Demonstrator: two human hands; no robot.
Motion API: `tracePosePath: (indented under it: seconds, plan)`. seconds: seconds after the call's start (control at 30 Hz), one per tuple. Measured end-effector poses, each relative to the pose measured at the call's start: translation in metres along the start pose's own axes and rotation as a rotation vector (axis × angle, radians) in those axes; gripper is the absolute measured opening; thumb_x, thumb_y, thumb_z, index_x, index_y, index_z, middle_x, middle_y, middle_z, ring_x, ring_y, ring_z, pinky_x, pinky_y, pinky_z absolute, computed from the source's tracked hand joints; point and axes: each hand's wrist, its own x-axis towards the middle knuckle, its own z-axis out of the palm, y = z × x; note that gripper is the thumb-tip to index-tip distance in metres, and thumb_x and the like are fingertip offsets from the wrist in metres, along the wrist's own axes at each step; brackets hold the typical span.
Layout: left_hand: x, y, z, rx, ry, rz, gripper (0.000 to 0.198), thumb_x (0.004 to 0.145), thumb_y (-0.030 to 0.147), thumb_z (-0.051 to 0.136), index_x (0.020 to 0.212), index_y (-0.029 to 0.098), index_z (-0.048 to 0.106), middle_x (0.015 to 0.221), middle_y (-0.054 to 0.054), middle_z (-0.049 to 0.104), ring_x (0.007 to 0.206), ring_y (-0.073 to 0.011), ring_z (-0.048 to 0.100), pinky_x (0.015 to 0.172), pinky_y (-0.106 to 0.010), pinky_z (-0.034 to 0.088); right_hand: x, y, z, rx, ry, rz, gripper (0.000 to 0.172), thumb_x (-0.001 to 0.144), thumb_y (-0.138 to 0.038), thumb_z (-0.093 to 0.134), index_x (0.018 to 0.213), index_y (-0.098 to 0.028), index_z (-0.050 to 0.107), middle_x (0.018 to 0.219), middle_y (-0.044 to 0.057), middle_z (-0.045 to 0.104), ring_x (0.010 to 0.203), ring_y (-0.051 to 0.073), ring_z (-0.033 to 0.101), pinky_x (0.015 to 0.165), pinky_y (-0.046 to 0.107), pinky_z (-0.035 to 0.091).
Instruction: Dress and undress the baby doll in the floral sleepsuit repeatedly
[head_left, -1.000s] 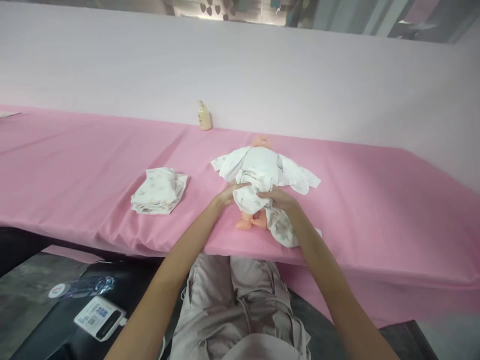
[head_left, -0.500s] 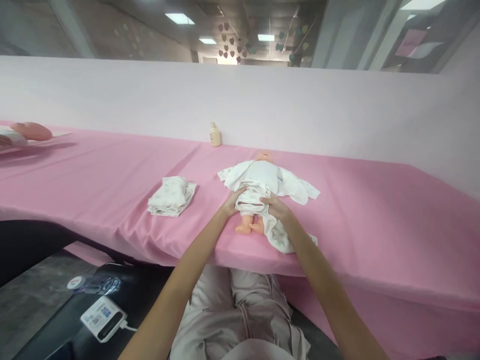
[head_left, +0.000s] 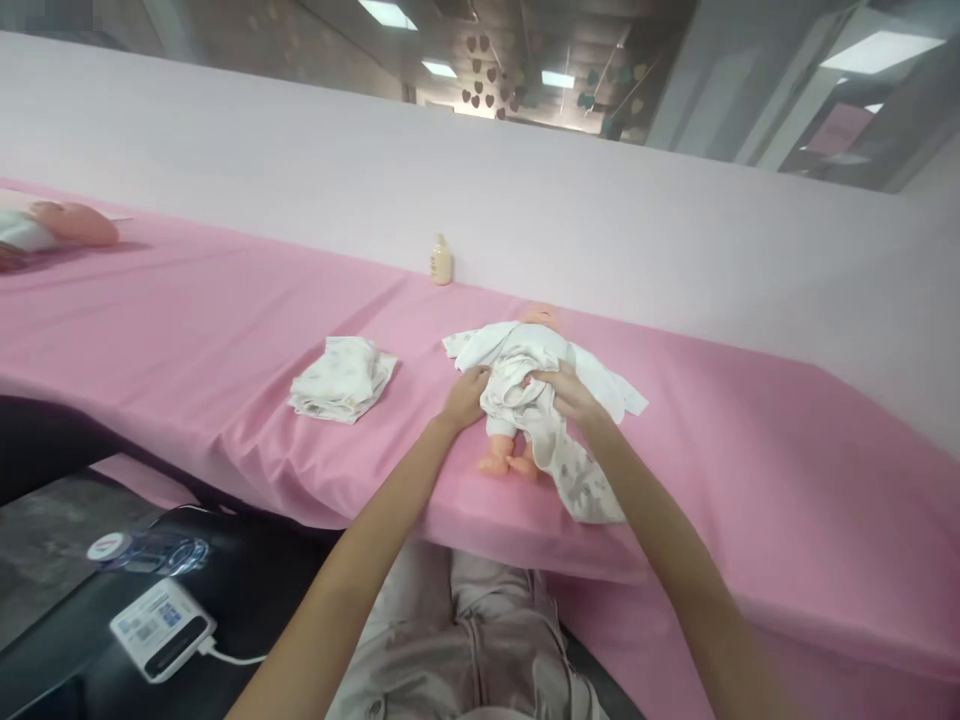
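Observation:
A baby doll lies on its back on the pink-covered table, its feet toward me, in a white long-sleeved top. Over its lower body I hold white patterned baby trousers, one part bunched into a ring and one leg trailing down to the right. My left hand is closed on the left side of the bunched cloth. At the opening on the right, my right hand grips the fabric, its fingertips partly hidden in the folds.
Left of the doll lies a stack of folded white patterned cloth. A cream bottle stands by the wall. Another doll lies far left. On a black seat are a plastic bottle and a white device with a cable.
The bunched trousers have turned from a flat roll into a rounder, open ring, my right fingers further into it. The view has tilted.

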Motion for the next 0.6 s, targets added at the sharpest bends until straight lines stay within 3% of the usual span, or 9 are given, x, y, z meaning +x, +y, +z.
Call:
tracePosePath:
  seconds: [0.1,0.2,0.3,0.37,0.43,0.5,0.57,0.6]
  plan:
    - [0.002,0.008,0.000,0.115,-0.021,0.205,0.051,0.075,0.038,0.058,0.121,0.017,0.053,0.126,-0.014,0.048,0.117,-0.0277,0.043,0.101,-0.042,0.035,0.004,-0.033,-0.002,-0.101,-0.106,-0.157,0.035,0.059,-0.021,0.070,0.092,-0.018,0.059,0.087,0.002,0.064,0.081,0.018,0.060,0.079,0.033,0.049]
    - [0.004,0.018,-0.002,0.146,0.015,0.304,0.052,0.073,0.040,0.060,0.119,0.018,0.054,0.126,-0.015,0.048,0.118,-0.0294,0.043,0.101,-0.044,0.036,-0.003,-0.064,-0.002,-0.412,-0.101,-0.421,0.047,0.059,-0.015,0.063,0.105,-0.019,0.056,0.100,0.003,0.062,0.095,0.021,0.057,0.087,0.035,0.045]
    - [0.003,0.029,-0.002,0.054,0.032,0.415,0.055,0.073,0.043,0.059,0.120,0.016,0.052,0.125,-0.015,0.049,0.120,-0.0289,0.043,0.105,-0.046,0.033,-0.014,-0.082,0.000,-0.817,0.052,-0.644,0.041,0.058,-0.012,0.055,0.098,-0.019,0.058,0.097,0.004,0.060,0.093,0.022,0.056,0.084,0.036,0.043]
    - [0.001,0.037,0.001,-0.077,0.017,0.447,0.053,0.074,0.044,0.058,0.118,0.015,0.052,0.124,-0.015,0.052,0.120,-0.0278,0.045,0.108,-0.046,0.029,-0.022,-0.088,0.001,-0.969,0.189,-0.743,0.036,0.058,-0.012,0.053,0.093,-0.020,0.058,0.095,0.004,0.060,0.089,0.022,0.055,0.079,0.035,0.043]
    - [-0.002,0.045,0.003,-0.260,0.000,0.339,0.053,0.074,0.042,0.060,0.119,0.015,0.051,0.123,-0.013,0.053,0.120,-0.0274,0.046,0.109,-0.045,0.030,-0.032,-0.095,0.000,-1.049,0.278,-0.781,0.032,0.060,-0.012,0.051,0.090,-0.020,0.058,0.093,0.004,0.060,0.085,0.021,0.055,0.074,0.033,0.043]
    - [-0.004,0.051,0.004,-0.449,0.016,0.114,0.058,0.071,0.038,0.065,0.122,0.018,0.048,0.124,-0.010,0.053,0.118,-0.0281,0.048,0.106,-0.042,0.034,-0.044,-0.103,-0.001,-1.123,0.297,-0.740,0.026,0.061,-0.012,0.050,0.085,-0.020,0.058,0.084,0.003,0.061,0.076,0.019,0.055,0.067,0.029,0.042]
    - [-0.005,0.054,0.003,-0.612,0.108,-0.109,0.063,0.068,0.034,0.070,0.125,0.020,0.045,0.126,-0.008,0.051,0.120,-0.0293,0.045,0.105,-0.039,0.035,-0.058,-0.113,-0.002,-1.170,0.189,-0.637,0.020,0.063,-0.013,0.050,0.079,-0.020,0.059,0.073,0.000,0.059,0.066,0.016,0.053,0.059,0.026,0.039]
    - [-0.004,0.054,0.003,-0.715,0.152,-0.217,0.063,0.067,0.031,0.071,0.124,0.021,0.046,0.125,-0.008,0.051,0.123,-0.0298,0.042,0.105,-0.038,0.034,-0.065,-0.116,0.000,-1.168,0.069,-0.573,0.017,0.064,-0.014,0.050,0.077,-0.019,0.059,0.069,0.000,0.059,0.063,0.014,0.053,0.056,0.024,0.038]
